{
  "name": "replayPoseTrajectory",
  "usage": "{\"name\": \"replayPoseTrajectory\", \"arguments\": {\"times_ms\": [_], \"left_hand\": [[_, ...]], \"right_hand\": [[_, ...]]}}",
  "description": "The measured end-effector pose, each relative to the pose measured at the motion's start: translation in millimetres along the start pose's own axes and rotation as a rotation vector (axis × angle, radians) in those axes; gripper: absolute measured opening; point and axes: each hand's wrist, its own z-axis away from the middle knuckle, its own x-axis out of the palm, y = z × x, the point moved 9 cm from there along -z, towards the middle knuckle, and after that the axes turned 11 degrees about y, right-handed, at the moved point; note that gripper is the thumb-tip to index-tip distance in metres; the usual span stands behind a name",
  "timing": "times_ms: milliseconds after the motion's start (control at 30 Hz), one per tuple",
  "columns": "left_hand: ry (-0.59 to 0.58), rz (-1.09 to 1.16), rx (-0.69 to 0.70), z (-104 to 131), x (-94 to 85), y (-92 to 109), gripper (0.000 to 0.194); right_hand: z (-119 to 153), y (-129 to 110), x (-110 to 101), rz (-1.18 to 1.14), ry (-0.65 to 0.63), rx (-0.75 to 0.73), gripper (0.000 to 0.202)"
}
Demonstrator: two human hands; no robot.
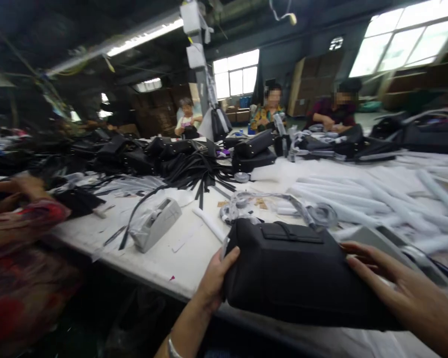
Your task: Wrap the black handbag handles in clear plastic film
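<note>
A black handbag with a strap tab across its top panel is held in front of me, over the near edge of the table. My left hand grips its left end, thumb on the near face and fingers hidden behind. On the right end, my right hand lies with its fingers against the bag's side. Just beyond the bag, a plastic-wrapped handle or strap rests on the table. A grey tape dispenser stands close to my right hand, partly covered by it.
Another tape dispenser stands left on the white table. White wrapped rolls are piled right, black straps and bags farther back. A co-worker's arm is at left; several people sit across the table.
</note>
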Motion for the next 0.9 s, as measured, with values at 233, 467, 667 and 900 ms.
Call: {"name": "replayPoseTrajectory", "arguments": {"times_ms": [233,467,667,900], "left_hand": [[0.148,-0.847,0.620,3.5,-17.7,43.7,0.041],[-0.044,-0.970,0.525,19.7,-1.3,31.9,0.081],[0.177,-0.304,-0.111,24.6,-34.0,-21.5,0.068],[0.112,0.076,0.370,67.6,30.4,116.4,0.071]], "right_hand": [[68.6,-74.9,4.1,0.172,-0.124,-0.476,0.059],[82.3,-49.4,34.9,0.244,-0.203,-0.330,0.080],[80.1,8.8,27.6,0.030,-0.144,0.163,0.073],[99.0,-37.5,46.2,-0.420,-0.047,0.188,0.053]]}}
